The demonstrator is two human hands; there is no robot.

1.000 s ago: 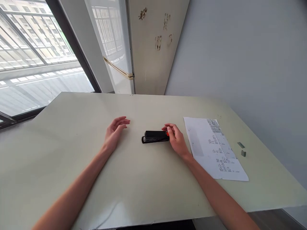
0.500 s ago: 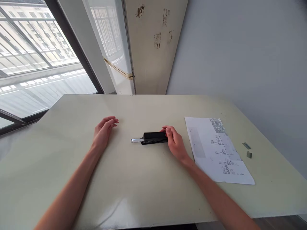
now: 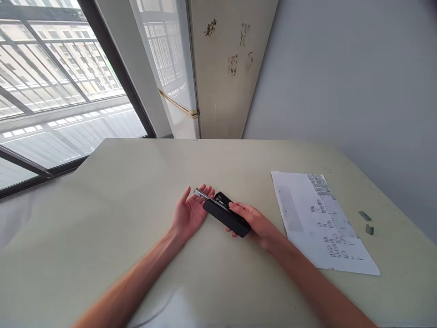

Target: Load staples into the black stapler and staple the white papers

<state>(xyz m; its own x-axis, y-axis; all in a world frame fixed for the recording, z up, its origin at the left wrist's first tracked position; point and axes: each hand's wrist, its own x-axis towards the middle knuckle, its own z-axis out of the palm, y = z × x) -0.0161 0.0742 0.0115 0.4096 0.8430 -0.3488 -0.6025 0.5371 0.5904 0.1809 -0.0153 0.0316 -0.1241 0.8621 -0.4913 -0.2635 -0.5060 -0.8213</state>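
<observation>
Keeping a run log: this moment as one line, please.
right hand: holds stapler | left hand: open, palm up | paper: on table

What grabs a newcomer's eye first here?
Likely the black stapler in the right hand, mid-table, its metal slide sticking out by the open left hand. Then the printed sheet, lying on the table's right side. Behind the table, brown patches mark the tall fridge-like unit.
</observation>
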